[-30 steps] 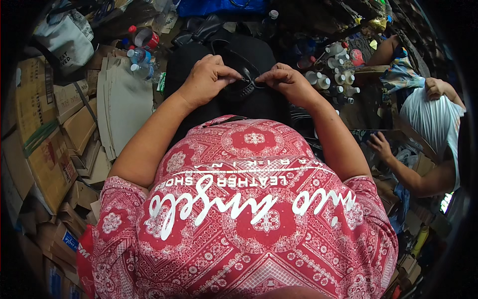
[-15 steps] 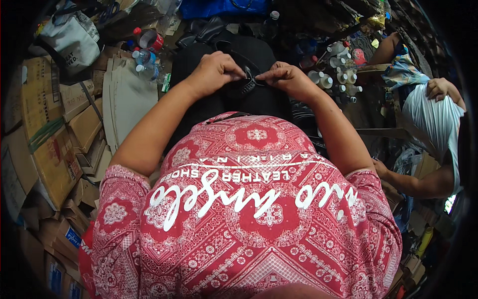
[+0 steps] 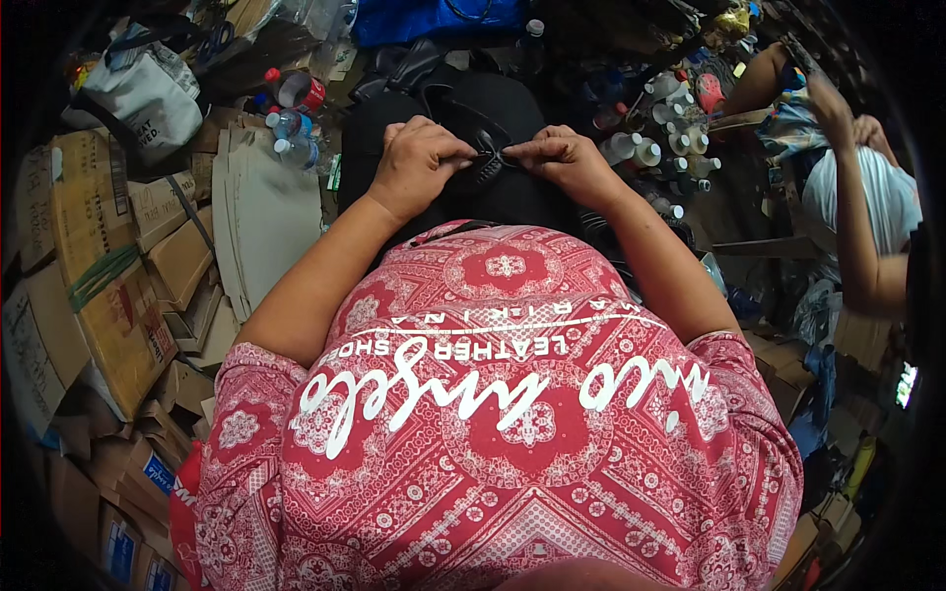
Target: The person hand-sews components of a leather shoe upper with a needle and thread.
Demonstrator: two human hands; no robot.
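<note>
Over my lap, in dark trousers point(image 3: 448, 205), I hold a glossy black strap piece point(image 3: 488, 171) with a ridged, bow-like part at its middle. Its exact kind is hard to make out. My left hand point(image 3: 422, 163) pinches it from the left between thumb and fingers. From the right, my right hand point(image 3: 570, 164) pinches the same piece, with its fingertips close to the left ones. A longer black strap curves up from it across my knees.
Cardboard pieces point(image 3: 99, 236) lie stacked at left beside a white bag point(image 3: 148, 103). Clear plastic bottles point(image 3: 296, 138) stand left of my knees, and white-capped bottles point(image 3: 680, 123) right of them. A blue bag point(image 3: 424, 22) lies ahead. Another person's arm point(image 3: 857, 217) is at right.
My hands stay pinched on the black strap piece, which shows a little more plainly between them. At right, the other person's arm has swung upward.
</note>
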